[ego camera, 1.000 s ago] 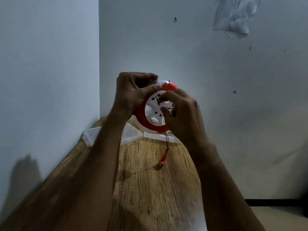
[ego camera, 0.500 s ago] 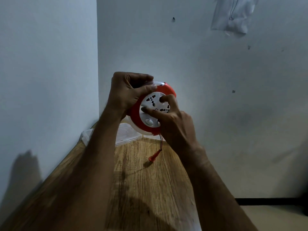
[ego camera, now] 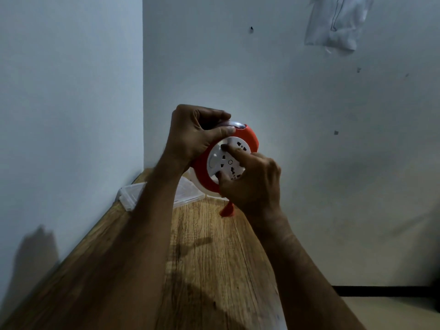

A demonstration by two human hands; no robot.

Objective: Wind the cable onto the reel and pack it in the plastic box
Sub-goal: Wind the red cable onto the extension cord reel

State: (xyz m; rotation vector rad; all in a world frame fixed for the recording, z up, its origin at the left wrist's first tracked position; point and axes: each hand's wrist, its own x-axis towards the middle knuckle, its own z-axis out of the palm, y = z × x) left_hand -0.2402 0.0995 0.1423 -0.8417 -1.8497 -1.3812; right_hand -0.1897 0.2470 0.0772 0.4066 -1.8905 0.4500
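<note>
Above table (ego camera: 214,270): reel (ego camera: 247,136) gripped between left hand (ego camera: 192,136), right hand (ego camera: 252,184).

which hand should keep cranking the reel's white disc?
Right. The right hand already has a finger on the white disc; the left hand grips the reel at its rim, steadying it.

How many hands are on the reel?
2. The left hand grips the top-left rim of the reel; the right hand holds its lower right, a finger pressed on the white socket face.
</note>
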